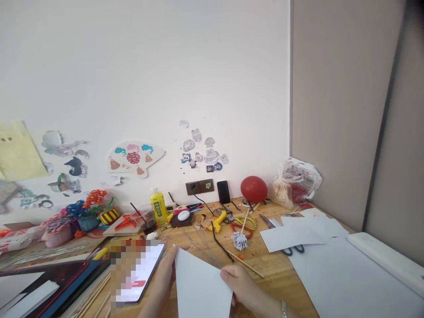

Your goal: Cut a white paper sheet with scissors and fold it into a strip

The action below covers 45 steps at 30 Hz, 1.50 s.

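Note:
A white sheet of paper [200, 287] is held up in front of me, its upper edge slanting down to the right. My left hand [167, 269] grips its left edge, fingers mostly hidden behind the sheet. On the right edge, my right hand [243, 282] pinches the paper with the thumb on the front. A smartphone [145, 274] with a lit screen, partly blurred out, stands beside my left hand. Just beyond the paper lie thin wires [202, 247] and a wooden stick [247, 265].
A yellow glue gun [218, 221], a crumpled paper ball on a stick [240, 241] and a red balloon [253, 189] are toward the wall. A yellow bottle [159, 205] stands back left. White sheets [351, 274] cover the right side; pipe-cleaner flowers [94, 198] stand at left.

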### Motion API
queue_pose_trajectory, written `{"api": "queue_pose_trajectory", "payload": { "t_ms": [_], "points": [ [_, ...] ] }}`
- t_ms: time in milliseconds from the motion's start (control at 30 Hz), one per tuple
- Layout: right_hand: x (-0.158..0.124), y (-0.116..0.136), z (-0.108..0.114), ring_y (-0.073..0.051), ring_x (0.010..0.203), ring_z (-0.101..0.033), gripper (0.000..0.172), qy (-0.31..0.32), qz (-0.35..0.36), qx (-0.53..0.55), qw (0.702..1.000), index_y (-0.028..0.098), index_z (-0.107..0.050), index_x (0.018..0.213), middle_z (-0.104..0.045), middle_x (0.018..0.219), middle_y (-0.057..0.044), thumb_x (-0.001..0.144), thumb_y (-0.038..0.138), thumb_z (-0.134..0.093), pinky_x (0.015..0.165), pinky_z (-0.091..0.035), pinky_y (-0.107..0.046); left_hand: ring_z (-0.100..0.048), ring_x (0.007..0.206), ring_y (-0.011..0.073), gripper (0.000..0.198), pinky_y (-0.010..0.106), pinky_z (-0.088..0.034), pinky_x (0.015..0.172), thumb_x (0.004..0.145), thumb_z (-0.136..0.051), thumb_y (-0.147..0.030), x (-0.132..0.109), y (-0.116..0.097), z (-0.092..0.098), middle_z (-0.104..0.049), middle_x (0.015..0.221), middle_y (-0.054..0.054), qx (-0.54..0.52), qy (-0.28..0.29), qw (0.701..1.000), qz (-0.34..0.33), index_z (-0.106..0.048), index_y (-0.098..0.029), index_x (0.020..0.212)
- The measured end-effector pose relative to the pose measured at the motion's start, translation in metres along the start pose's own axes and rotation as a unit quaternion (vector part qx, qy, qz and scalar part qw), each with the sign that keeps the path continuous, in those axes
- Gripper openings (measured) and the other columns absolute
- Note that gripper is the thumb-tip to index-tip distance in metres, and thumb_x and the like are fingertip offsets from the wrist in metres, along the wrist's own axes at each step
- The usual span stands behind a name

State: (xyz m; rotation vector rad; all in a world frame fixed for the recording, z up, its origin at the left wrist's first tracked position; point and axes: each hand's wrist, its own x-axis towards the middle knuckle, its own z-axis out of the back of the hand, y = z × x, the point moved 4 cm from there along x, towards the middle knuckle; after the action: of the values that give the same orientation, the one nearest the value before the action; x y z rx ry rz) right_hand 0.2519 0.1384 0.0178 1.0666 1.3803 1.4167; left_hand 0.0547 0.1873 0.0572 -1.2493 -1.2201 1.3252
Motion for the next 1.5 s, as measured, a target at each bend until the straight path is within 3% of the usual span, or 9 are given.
{"api": "queue_pose_trajectory", "payload": {
  "t_ms": [100,167,433,667,1000,1200,1367,1500],
  "points": [
    [0.002,0.004,0.008,-0.006,0.036,-0.036,0.041,-0.035,0.017,0.004,0.999,0.019,-0.044,0.059,-0.040,0.044,0.007,0.074,0.058,-0.043,0.034,-0.025,-0.019,-0.056,0.057,0.0191,0.040,0.028,-0.041,0.056,0.066,-0.058,-0.055,-0.008,0.001,-0.014,-0.059,0.055,0.001,0.004,0.111,0.994,0.025,-0.063,-0.016,0.074],
    [0.004,0.005,0.014,-0.007,0.038,-0.036,0.041,-0.058,0.028,0.005,0.998,0.019,-0.044,0.060,-0.039,0.046,0.007,0.075,0.057,-0.043,0.036,-0.025,-0.019,-0.053,0.054,0.0153,0.037,0.026,-0.040,0.055,0.062,-0.064,-0.052,-0.011,0.003,-0.019,-0.057,0.053,-0.001,0.035,0.140,0.989,0.024,-0.060,-0.016,0.066],
    [0.002,0.016,0.023,-0.010,0.050,-0.038,0.040,-0.119,0.077,0.007,0.990,0.019,-0.045,0.059,-0.040,0.053,0.004,0.075,0.055,-0.045,0.045,-0.028,-0.021,-0.053,0.056,0.0140,0.043,0.024,-0.041,0.055,0.065,-0.061,-0.056,-0.014,0.004,-0.029,-0.060,0.058,-0.001,0.040,0.204,0.978,0.025,-0.064,-0.014,0.077],
    [0.000,0.026,0.034,-0.013,0.056,-0.038,0.044,-0.181,0.097,0.004,0.979,0.019,-0.046,0.060,-0.041,0.057,0.003,0.073,0.061,-0.044,0.051,-0.030,-0.024,-0.059,0.064,0.0183,0.057,0.026,-0.044,0.056,0.064,-0.062,-0.057,-0.021,0.001,-0.036,-0.067,0.070,0.002,0.060,0.244,0.968,0.018,-0.060,-0.018,0.106],
    [-0.001,0.029,0.044,-0.016,0.058,-0.045,0.045,-0.225,0.103,0.009,0.969,0.017,-0.058,0.069,-0.050,0.059,0.000,0.073,0.060,-0.045,0.053,-0.035,-0.025,-0.052,0.052,0.0152,0.065,0.023,-0.037,0.048,0.055,-0.067,-0.059,-0.024,0.004,-0.038,-0.060,0.055,0.000,0.108,0.267,0.958,-0.004,-0.063,-0.015,0.103],
    [-0.002,0.029,0.054,-0.019,0.064,-0.052,0.048,-0.251,0.109,0.011,0.962,0.015,-0.062,0.073,-0.060,0.066,-0.003,0.073,0.060,-0.047,0.058,-0.040,-0.028,-0.051,0.053,0.0135,0.058,0.022,-0.034,0.049,0.058,-0.068,-0.054,-0.030,0.004,-0.044,-0.062,0.059,0.001,0.117,0.331,0.936,-0.026,-0.064,-0.013,0.099],
    [-0.004,0.032,0.061,-0.024,0.078,-0.058,0.051,-0.259,0.125,0.016,0.958,0.015,-0.065,0.093,-0.067,0.082,-0.007,0.075,0.059,-0.046,0.066,-0.045,-0.031,-0.058,0.066,0.0174,0.043,0.024,-0.038,0.056,0.063,-0.067,-0.050,-0.036,0.002,-0.048,-0.068,0.077,0.005,0.131,0.363,0.922,-0.042,-0.067,-0.012,0.084],
    [-0.005,0.032,0.068,-0.027,0.092,-0.058,0.055,-0.272,0.137,0.017,0.952,0.013,-0.063,0.098,-0.067,0.097,-0.011,0.075,0.060,-0.046,0.078,-0.044,-0.033,-0.061,0.055,0.0175,0.045,0.024,-0.040,0.047,0.059,-0.069,-0.051,-0.038,0.008,-0.048,-0.069,0.068,0.006,0.113,0.385,0.916,0.004,-0.061,-0.014,0.083]
  ]
}}
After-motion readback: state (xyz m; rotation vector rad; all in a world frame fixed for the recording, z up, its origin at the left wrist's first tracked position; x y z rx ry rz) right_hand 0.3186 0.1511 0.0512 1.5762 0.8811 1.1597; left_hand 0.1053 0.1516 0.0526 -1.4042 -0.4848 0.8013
